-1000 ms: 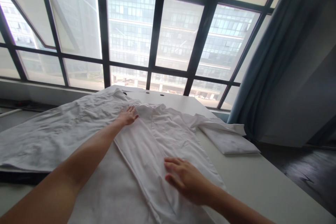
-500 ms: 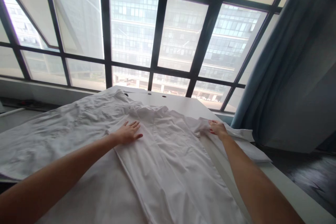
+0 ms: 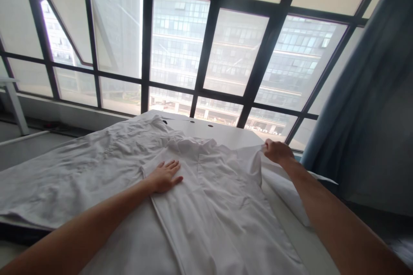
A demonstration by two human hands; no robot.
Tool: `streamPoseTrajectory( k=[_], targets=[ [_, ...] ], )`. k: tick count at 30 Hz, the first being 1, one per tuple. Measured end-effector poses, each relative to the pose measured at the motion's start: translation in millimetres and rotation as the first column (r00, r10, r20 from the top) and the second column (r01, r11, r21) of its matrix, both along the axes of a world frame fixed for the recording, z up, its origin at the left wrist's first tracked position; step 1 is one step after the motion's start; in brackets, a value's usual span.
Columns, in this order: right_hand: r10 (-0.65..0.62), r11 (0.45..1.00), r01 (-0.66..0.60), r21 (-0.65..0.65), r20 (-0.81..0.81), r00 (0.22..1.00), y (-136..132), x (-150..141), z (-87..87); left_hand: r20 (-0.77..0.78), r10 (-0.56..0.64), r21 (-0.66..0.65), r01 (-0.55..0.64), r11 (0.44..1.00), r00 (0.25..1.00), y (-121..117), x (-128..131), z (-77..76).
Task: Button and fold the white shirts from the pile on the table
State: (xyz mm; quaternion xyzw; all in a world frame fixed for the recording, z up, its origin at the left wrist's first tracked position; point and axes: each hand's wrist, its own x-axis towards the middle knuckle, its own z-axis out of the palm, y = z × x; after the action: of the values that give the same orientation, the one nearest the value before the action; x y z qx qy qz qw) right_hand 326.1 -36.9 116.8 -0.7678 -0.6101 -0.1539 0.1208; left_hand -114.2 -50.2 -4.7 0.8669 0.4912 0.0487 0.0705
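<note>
A white cloth garment (image 3: pixel 219 206), which looks like a long coat or shirt, lies spread over a table. My left hand (image 3: pixel 165 176) rests flat on its upper left part, fingers spread and palm down. At the upper right, my right hand (image 3: pixel 278 151) is closed on an edge of the white garment and holds that part raised off the table. The raised cloth stretches from my fingers down to the rest of the garment. More of it hangs below and behind my right forearm. Folds and wrinkles run along its collar end, farthest from me.
The white table (image 3: pixel 235 135) has several dark round holes near its far edge. Beyond it stands a large black-framed window (image 3: pixel 232 51). A blue curtain (image 3: pixel 348 81) hangs at the right. A white table leg (image 3: pixel 17 109) shows at the far left.
My right hand has lifted the garment's edge and pulled it up and to the right. My left hand stays flat on the cloth. The camera view has shifted a little.
</note>
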Motion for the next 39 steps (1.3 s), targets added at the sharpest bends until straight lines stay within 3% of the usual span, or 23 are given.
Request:
streamPoseTrajectory(
  k=[1,2,4,5,6,8,10,13,16,19,22,24,25,27,28,29,30,31,33,35,37,39],
  targets=[
    [0.048,0.998,-0.047,-0.052,0.018,0.999,-5,-19,5.3,0.001,-0.001,0.002,0.001,1.0,1.0,0,0,-0.8],
    [0.17,0.98,-0.171,-0.106,-0.015,0.985,-10,-38,8.5,0.003,-0.004,0.006,0.004,1.0,1.0,1,-1,-1.6],
    [0.435,0.829,-0.499,-0.253,-0.27,0.859,-20,-65,10.8,0.002,-0.01,0.014,0.01,1.0,1.0,2,-1,-3.1],
    [0.483,0.767,-0.59,-0.253,-0.379,0.789,-24,-70,10.7,0.001,-0.012,0.019,0.012,1.0,1.0,2,-1,-3.6],
    [0.494,0.739,-0.632,-0.233,-0.451,0.743,-28,-69,10.0,0.0,-0.012,0.024,0.012,1.0,1.0,2,-2,-3.9],
    [0.436,0.796,-0.57,-0.203,-0.461,0.773,-36,-53,5.9,-0.002,-0.007,0.031,0.007,0.999,1.0,2,-1,-3.7],
    [0.324,0.849,-0.452,-0.272,-0.407,0.854,-47,-27,-4.2,-0.002,-0.002,0.036,0.002,0.999,1.0,1,-1,-3.0],
    [0.251,0.799,-0.399,-0.45,-0.353,0.901,-70,0,-29.6,0.002,-0.002,0.042,0.002,0.999,1.0,1,-1,-2.9],
    [0.295,0.832,-0.335,-0.442,-0.159,0.942,-93,-1,-47.8,0.014,0.0,0.047,-0.001,0.999,1.0,3,-1,-5.9],
    [0.24,0.884,-0.228,-0.408,-0.023,0.97,-112,-21,-36.7,0.037,0.005,0.07,-0.008,0.998,0.999,5,-2,-9.0],
    [0.187,0.862,-0.25,-0.441,-0.182,0.965,-135,-56,-1.0,0.06,-0.002,0.162,-0.007,0.987,0.998,1,0,-6.3],
    [0.27,0.773,-0.475,-0.42,-0.459,0.846,-156,-86,24.0,0.067,-0.017,0.24,0.0,0.971,0.998,-7,2,-0.8],
    [0.3,0.687,-0.61,-0.395,-0.61,0.733,-167,-102,34.2,0.081,-0.025,0.262,0.003,0.965,0.996,-12,3,2.6],
    [0.335,0.445,-0.841,-0.309,-0.814,0.476,-187,-129,47.3,0.189,-0.009,0.202,-0.029,0.979,0.982,-25,4,9.3],
    [0.331,0.357,-0.899,-0.254,-0.866,0.376,-193,-138,49.5,0.262,0.014,0.128,-0.05,0.99,0.965,-32,3,12.5],
    [0.333,0.318,-0.925,-0.206,-0.89,0.313,-197,-144,48.5,0.328,0.045,0.044,-0.063,0.997,0.944,-40,0,15.6],
    [0.347,0.337,-0.925,-0.178,-0.89,0.297,-197,-147,44.4,0.373,0.074,-0.037,-0.065,0.997,0.925,-48,-3,18.9],
    [0.374,0.401,-0.9,-0.171,-0.866,0.331,-194,-146,37.1,0.397,0.099,-0.119,-0.055,0.991,0.912,-57,-8,22.6],
    [0.436,0.595,-0.779,-0.199,-0.734,0.52,-181,-137,13.7,0.412,0.13,-0.289,-0.006,0.957,0.902,-75,-19,32.0],
    [0.453,0.759,-0.612,-0.222,-0.495,0.742,-165,-123,-18.1,0.417,0.165,-0.472,0.058,0.88,0.894,-94,-30,43.4],
    [0.447,0.841,-0.511,-0.176,-0.305,0.841,-151,-108,-52.6,0.381,0.15,-0.572,0.105,0.814,0.912,-111,-39,53.3],
    [0.439,0.876,-0.47,-0.107,-0.229,0.869,-140,-95,-83.9,0.306,0.055,-0.556,0.131,0.82,0.95,-123,-44,57.9]
  ],
)
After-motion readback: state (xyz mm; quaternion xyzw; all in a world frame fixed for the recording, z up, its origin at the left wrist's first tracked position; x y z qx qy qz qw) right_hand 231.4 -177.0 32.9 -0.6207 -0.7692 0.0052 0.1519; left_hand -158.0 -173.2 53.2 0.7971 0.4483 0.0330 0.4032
